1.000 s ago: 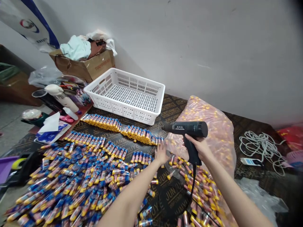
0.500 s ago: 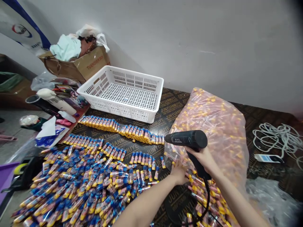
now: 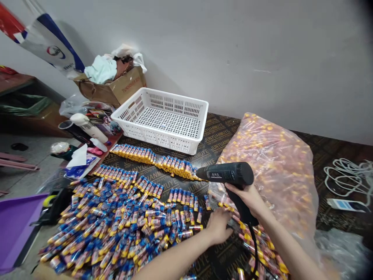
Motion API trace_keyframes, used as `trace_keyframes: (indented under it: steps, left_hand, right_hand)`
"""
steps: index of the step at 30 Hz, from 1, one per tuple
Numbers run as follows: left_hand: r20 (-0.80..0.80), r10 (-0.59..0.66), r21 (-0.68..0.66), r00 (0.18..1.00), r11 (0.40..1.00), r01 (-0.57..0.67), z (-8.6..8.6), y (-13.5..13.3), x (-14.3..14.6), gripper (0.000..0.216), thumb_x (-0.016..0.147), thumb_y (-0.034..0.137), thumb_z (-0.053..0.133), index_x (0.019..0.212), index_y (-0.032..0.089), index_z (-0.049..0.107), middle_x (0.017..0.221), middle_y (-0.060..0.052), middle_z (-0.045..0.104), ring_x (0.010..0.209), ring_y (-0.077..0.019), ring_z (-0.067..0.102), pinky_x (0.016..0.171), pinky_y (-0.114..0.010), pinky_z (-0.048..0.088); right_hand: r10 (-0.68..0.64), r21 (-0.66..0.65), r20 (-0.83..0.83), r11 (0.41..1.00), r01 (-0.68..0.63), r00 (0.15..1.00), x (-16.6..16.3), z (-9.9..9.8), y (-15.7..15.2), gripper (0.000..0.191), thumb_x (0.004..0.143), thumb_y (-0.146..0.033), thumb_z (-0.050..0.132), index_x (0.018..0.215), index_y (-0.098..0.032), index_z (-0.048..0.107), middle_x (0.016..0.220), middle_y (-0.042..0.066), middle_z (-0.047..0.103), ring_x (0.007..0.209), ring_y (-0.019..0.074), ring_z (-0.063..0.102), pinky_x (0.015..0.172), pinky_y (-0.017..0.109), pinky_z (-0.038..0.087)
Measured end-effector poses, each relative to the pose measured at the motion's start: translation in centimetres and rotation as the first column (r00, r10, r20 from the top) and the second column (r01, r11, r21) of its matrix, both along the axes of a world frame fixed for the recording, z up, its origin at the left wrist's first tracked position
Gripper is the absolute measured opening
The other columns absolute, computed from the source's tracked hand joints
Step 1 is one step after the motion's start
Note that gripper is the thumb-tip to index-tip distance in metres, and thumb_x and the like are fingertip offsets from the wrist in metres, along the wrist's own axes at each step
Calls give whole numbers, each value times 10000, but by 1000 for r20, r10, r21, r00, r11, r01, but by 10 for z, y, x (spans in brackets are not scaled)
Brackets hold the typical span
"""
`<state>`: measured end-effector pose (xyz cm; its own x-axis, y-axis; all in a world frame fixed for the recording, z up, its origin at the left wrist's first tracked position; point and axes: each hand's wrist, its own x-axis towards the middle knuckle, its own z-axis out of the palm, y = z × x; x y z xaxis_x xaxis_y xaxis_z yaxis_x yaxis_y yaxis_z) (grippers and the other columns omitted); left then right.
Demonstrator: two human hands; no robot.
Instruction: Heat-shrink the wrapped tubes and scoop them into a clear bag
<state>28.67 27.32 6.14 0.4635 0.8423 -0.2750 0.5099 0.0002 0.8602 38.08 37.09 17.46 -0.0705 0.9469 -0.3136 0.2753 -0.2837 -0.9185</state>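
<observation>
Above tubes (image 3: 186, 196): right hand (image 3: 246, 196) grips heat gun (image 3: 224, 174), barrel horizontal, nozzle leftward; left hand (image 3: 218, 225) fingers unclear.

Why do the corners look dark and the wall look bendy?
Head view: the wide lens curves the wall line and blackens the right corners. Soft, even light; the white basket looks sharp, the clear bag of tubes shines, and the left hand is slightly blurred beside the heat gun.

Left hand (image 3: 218, 225) drawn back to loose tubes (image 3: 233, 223), heat gun (image 3: 225, 174) lowered
</observation>
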Motion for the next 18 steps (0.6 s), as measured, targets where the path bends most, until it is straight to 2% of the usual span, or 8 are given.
trace_keyframes:
  steps: [3,6,12,18]
  left_hand:
    - [25,60,-74,998,996,-58,12,-23,-22,415,703,249,554,1113,199,601,1284,-84,509,1166,-264,445,999,-389,350]
    - [50,142,-131,989,982,-134,21,-48,-45,342,694,214,556,1023,198,649,1127,-65,613,1068,-222,514,957,-335,376]
    - [9,342,-208,940,920,-333,31,-83,-92,266,707,206,546,939,201,675,1000,-42,668,963,-194,577,889,-289,402]
    - [-16,460,-223,888,864,-452,33,-96,-133,248,727,234,511,912,190,671,951,-51,679,911,-207,596,840,-287,431]
  right_hand:
    - [-24,30,-29,999,25,999,-15,3,1,477,570,-421,768,937,-146,636,735,62,680,607,200,598,548,316,503]
    - [-37,67,-84,997,43,996,-29,7,3,490,566,-406,776,964,-160,627,803,62,685,654,201,606,585,317,509]
    - [-6,31,-179,999,12,984,-53,16,7,411,571,-410,777,847,-151,618,721,49,665,587,177,580,561,312,498]
    - [-10,31,-176,999,15,984,-57,19,4,433,558,-410,780,859,-139,627,729,55,663,562,168,573,539,307,491]
